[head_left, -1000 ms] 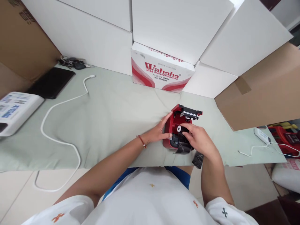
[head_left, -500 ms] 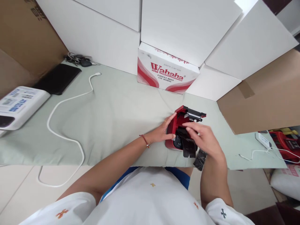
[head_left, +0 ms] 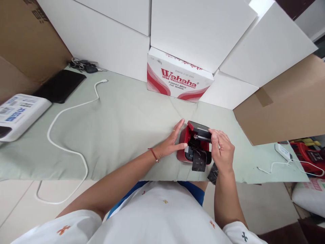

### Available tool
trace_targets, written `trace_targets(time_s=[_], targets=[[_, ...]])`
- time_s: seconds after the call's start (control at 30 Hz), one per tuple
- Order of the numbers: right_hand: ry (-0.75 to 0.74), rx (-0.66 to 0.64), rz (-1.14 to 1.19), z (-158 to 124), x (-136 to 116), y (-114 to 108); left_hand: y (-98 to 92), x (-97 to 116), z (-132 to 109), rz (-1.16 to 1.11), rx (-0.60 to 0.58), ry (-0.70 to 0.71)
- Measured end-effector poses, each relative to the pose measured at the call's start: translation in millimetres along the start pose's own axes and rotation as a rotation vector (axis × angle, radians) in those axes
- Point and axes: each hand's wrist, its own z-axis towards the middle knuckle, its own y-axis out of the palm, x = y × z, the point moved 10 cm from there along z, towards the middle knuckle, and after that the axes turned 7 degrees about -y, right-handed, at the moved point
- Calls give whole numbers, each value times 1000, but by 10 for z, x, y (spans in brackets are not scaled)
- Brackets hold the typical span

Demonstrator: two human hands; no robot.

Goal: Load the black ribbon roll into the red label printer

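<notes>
A small red and black label printer (head_left: pixel 181 155) sits near the front edge of the cloth-covered table, its hinged lid (head_left: pixel 200 130) partly raised. From its inside a black strip (head_left: pixel 199 161) hangs out over the front. My left hand (head_left: pixel 170 144) is open at the printer's left side, fingers spread, the thumb by its front left corner. My right hand (head_left: pixel 222 147) grips the right edge of the lid between thumb and fingers. Partly behind my right wrist, another dark strip or piece (head_left: pixel 212 174) lies at the table edge; what it is I cannot tell.
A Wahaba-like lettered water carton (head_left: pixel 177 76) stands against white boxes at the back. To the left are a white device (head_left: pixel 22 115), a black tablet-like slab (head_left: pixel 61 86), keys (head_left: pixel 86 65) and a white cable (head_left: pixel 57 122). A cardboard box (head_left: pixel 281 105) stands right, beside a white power strip (head_left: pixel 283 152).
My right hand has left the printer's inside and taken hold of the lid, which is tilted lower. My left fingers have come slightly away from the printer's side.
</notes>
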Motion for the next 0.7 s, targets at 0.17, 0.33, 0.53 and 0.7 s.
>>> trace_targets(time_s=[0.17,0.33,0.53,0.7], targets=[[93,-168,121,-434,-34,116,39,266,-73,103,-35,162],[132,-196,148,-546,43,165,8,211,-52,66,34,153],[151,-190,186,-572,95,194,84,69,-29,99,-33,146],[48,-62,154,-661,-144,92,70,-169,-9,-34,-29,-20]])
